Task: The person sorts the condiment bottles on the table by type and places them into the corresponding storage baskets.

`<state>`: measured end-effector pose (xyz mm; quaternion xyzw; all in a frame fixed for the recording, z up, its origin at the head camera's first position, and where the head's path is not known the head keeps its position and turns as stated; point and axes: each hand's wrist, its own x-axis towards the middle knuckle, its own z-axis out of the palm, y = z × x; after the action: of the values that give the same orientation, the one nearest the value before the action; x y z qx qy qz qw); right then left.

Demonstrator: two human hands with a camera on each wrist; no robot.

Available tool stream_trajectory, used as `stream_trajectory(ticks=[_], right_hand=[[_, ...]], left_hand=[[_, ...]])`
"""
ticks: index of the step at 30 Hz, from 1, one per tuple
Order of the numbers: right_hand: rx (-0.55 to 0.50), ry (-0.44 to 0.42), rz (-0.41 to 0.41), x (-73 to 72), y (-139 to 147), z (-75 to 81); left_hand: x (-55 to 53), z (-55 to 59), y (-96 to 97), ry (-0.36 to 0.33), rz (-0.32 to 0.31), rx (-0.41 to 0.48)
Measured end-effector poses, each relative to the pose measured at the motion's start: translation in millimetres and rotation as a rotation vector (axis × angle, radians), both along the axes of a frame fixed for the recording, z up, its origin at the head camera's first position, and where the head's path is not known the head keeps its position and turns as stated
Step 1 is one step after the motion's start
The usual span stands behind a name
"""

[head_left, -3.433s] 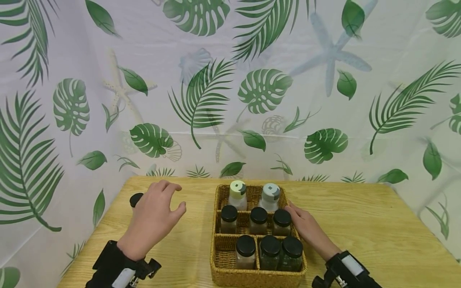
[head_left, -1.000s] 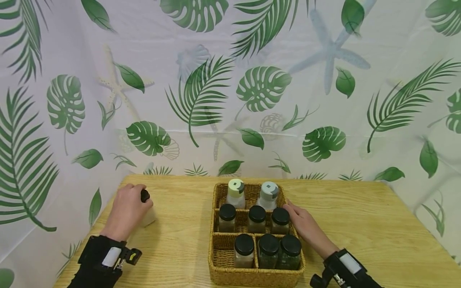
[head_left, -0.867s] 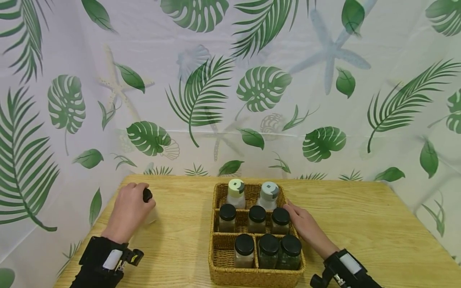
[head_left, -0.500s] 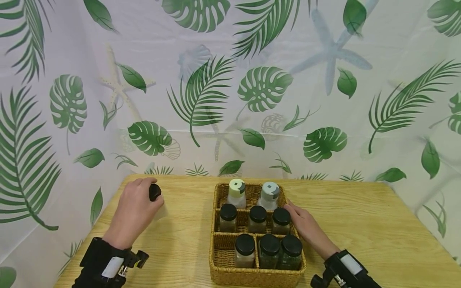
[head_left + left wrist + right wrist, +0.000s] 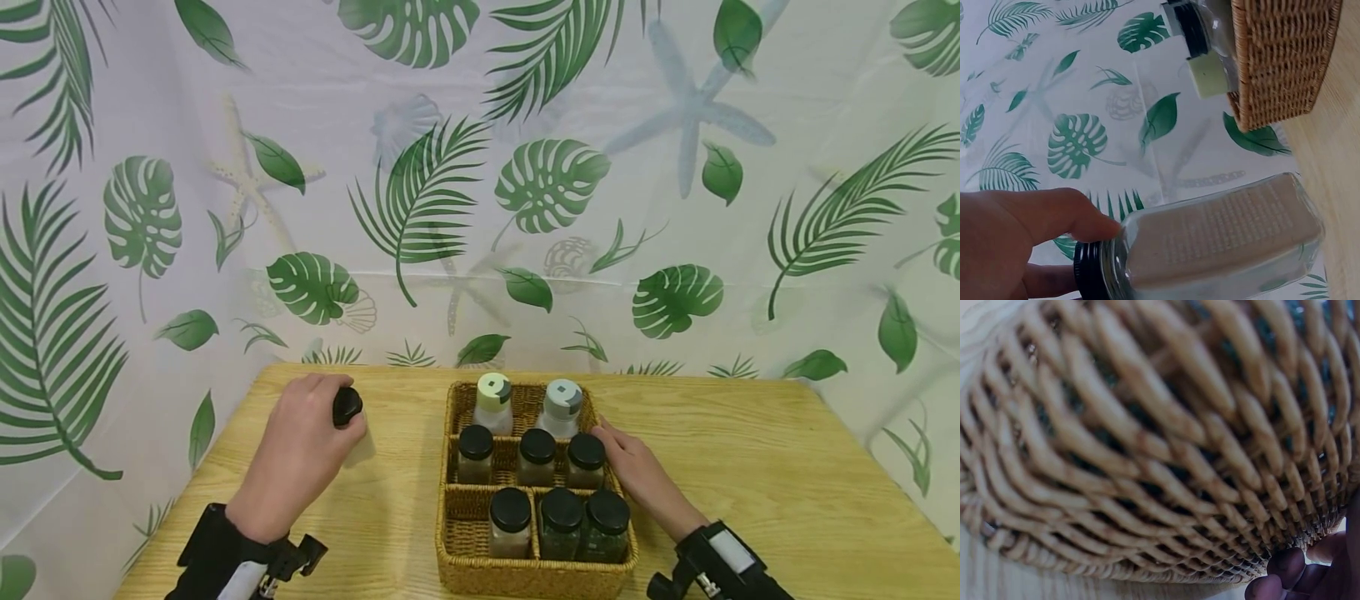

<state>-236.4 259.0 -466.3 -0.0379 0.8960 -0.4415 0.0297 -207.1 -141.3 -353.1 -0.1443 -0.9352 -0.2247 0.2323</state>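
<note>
My left hand (image 5: 296, 446) pinches a glass spice jar (image 5: 1222, 234) by its black lid, left of the basket. Pale brown powder fills most of this jar; in the head view the hand hides much of its body. The wicker basket (image 5: 540, 566) has several compartments. In it stand black-lidded jars (image 5: 510, 521), a yellow-green-topped shaker (image 5: 494, 404) and a grey-topped shaker (image 5: 561, 408). My right hand (image 5: 645, 477) holds the basket's right side, thumb up at the rim; the right wrist view shows its curled fingers (image 5: 1286, 567) against the woven wall.
The basket sits on a light wooden table (image 5: 765, 475). A white cloth with green leaf prints (image 5: 555, 192) hangs behind the table and along its left. The basket's front left compartment (image 5: 467, 537) shows bare weave beside one jar.
The left hand, first empty near the jar at the table's left, took hold of its lid and has carried it right toward the basket. The right hand and basket stay put.
</note>
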Motion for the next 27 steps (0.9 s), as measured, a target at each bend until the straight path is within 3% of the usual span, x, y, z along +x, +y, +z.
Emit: stream_trajectory(ticks=[11, 27], right_hand=[[-0.019, 0.002, -0.007, -1.7, -0.7, -1.0], [-0.049, -0.024, -0.019, 0.4, -0.7, -2.6]], left_hand=[[19.3, 19.9, 19.4, -0.047, -0.057, 0.012], [31.3, 25.3, 52.8, -0.027, -0.148, -0.018]])
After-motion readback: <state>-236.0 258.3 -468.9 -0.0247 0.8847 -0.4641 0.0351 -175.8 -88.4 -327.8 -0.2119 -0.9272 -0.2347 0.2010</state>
